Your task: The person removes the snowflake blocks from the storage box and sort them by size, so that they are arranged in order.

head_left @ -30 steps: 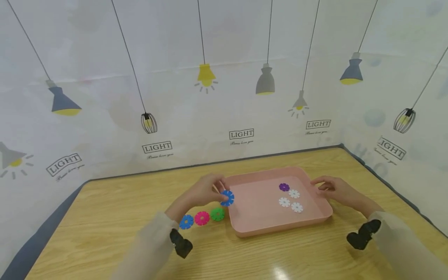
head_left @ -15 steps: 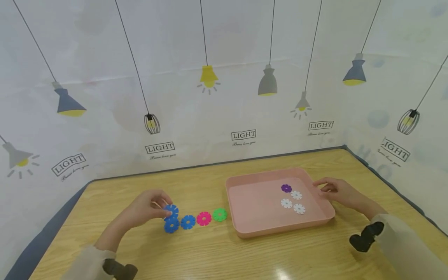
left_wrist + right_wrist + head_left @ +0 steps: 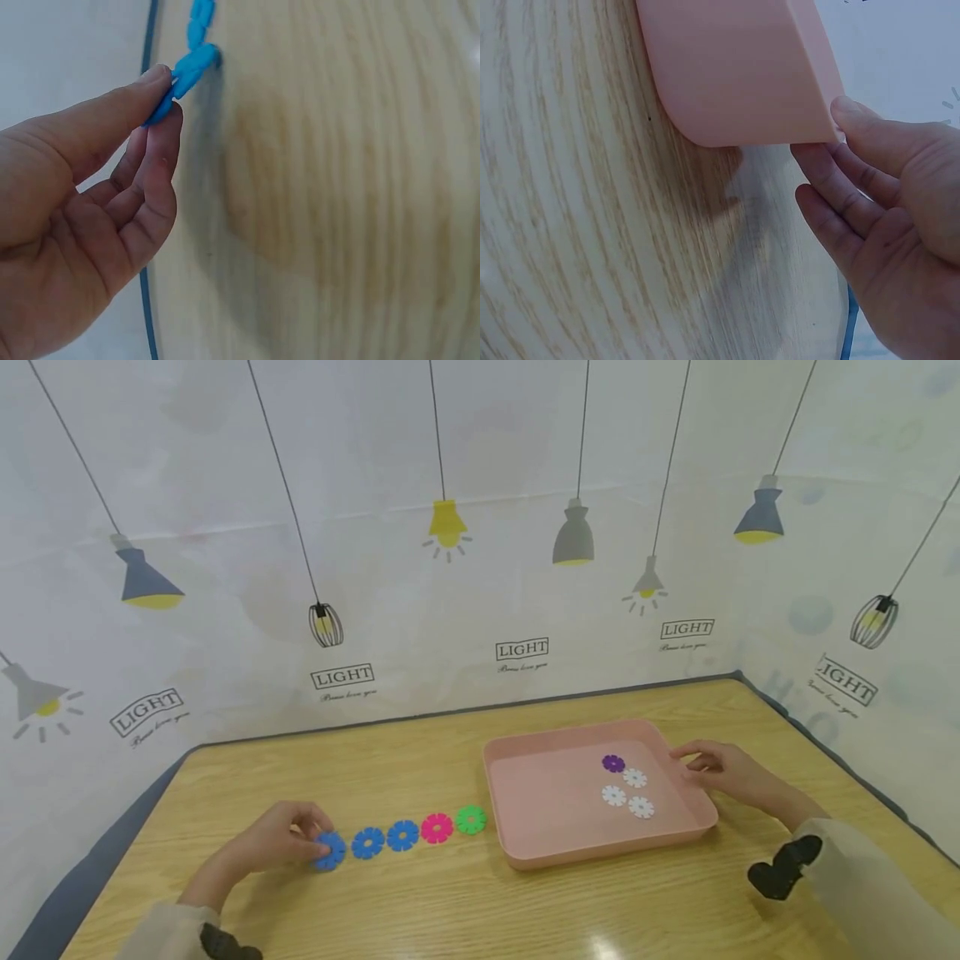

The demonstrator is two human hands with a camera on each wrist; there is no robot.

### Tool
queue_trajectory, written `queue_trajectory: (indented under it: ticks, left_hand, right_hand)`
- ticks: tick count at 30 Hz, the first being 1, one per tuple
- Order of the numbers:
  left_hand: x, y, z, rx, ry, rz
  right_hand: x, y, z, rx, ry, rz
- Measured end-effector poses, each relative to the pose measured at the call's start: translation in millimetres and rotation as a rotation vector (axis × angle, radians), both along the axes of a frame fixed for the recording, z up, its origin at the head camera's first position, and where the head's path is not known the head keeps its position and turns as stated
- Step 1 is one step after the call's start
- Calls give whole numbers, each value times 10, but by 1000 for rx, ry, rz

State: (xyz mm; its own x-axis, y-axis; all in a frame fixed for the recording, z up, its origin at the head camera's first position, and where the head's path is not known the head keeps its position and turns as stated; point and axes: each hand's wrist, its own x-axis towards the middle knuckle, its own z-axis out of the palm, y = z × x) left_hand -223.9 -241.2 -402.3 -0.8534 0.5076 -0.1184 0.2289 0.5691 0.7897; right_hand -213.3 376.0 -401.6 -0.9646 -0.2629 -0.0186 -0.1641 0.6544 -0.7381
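My left hand [image 3: 277, 835] pinches a blue snowflake disc [image 3: 330, 852] between thumb and fingertips, at the left end of a row. In the left wrist view this disc [image 3: 196, 66] is tilted, its lower edge near the tabletop. To its right lie two blue discs [image 3: 367, 842], a pink disc [image 3: 437, 828] and a green disc [image 3: 471, 820]. My right hand [image 3: 731, 772] grips the right rim of a pink tray [image 3: 555, 843]. The right wrist view has the thumb over the tray's edge [image 3: 810, 75] and fingers below it.
Inside the tray lie a purple disc [image 3: 613, 763] and several white discs [image 3: 613, 796], towards its right side. The wooden table [image 3: 420, 910] meets a wall cover [image 3: 420, 635] printed with lamps along its back and right edges.
My left hand has carried a blue disc left from the tray's left rim, past the row, to its left end. Another blue disc now lies in the row. The right hand keeps its grip.
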Motion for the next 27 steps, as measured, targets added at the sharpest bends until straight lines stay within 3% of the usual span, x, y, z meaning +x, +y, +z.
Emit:
queue_trajectory:
  ticks: [7,15,22,27]
  left_hand:
    - [-21,-23,-85,-43,-11,21]
    - [-47,-30,-114,-60,21,-6]
    - [-79,41,-23,-38,52,-3]
    - [-150,307,100,-5,112,-4]
  right_hand:
    - [-9,4,-6,15,13,-3]
    - [11,-8,0,2,15,15]
    - [0,-2,3,7,20,13]
    - [-2,6,1,1,14,8]
